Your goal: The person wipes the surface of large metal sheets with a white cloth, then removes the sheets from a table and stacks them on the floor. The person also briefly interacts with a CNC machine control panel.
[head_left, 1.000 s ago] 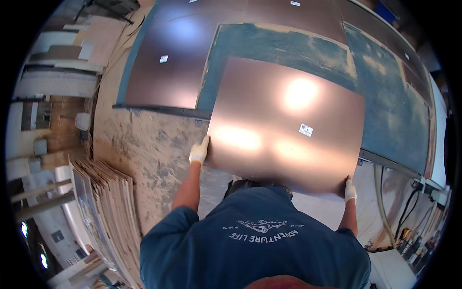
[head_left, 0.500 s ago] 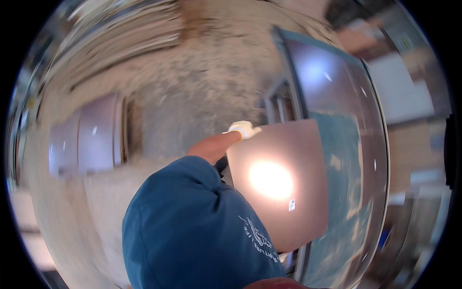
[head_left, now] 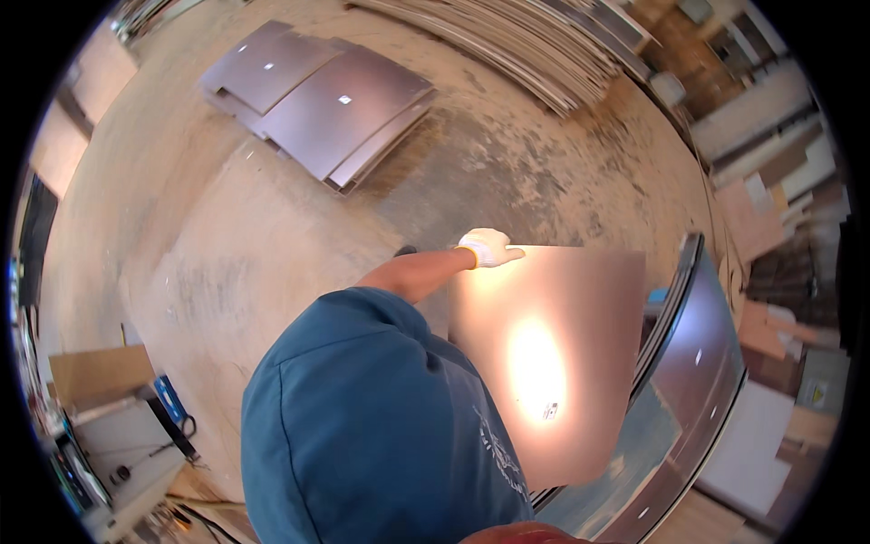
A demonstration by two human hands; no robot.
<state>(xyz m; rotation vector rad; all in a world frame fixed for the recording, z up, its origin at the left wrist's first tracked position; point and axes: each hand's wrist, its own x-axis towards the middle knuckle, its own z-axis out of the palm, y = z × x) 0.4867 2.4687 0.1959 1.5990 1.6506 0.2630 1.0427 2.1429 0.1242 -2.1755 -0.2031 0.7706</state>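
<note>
My left hand (head_left: pixel 488 247), in a white work glove with a yellow cuff, is closed on the far edge of a large thin panel (head_left: pixel 594 335). This panel has a smooth brownish, slightly glossy face with a bright glare in its middle. A small white label (head_left: pixel 551 411) sticks to its lower part. The panel stands out to the right of my blue sleeve (head_left: pixel 353 426), tilted in front of my body. My right hand is out of sight; the panel and my shirt cover that side.
Right of the panel stands a dark-framed stack of glossy panels (head_left: pixel 711 349) with a patchy blue-green surface. Similar panels (head_left: pixel 362 109) lie stacked on the dusty floor, far left. Long boards (head_left: pixel 507 45) are piled at the back. A brown board (head_left: pixel 100 376) and tools sit at left.
My view has turned left: the floor stack now appears farther ahead, and the framed stack has shifted lower right. My left hand keeps its hold on the panel, which has turned along with me.
</note>
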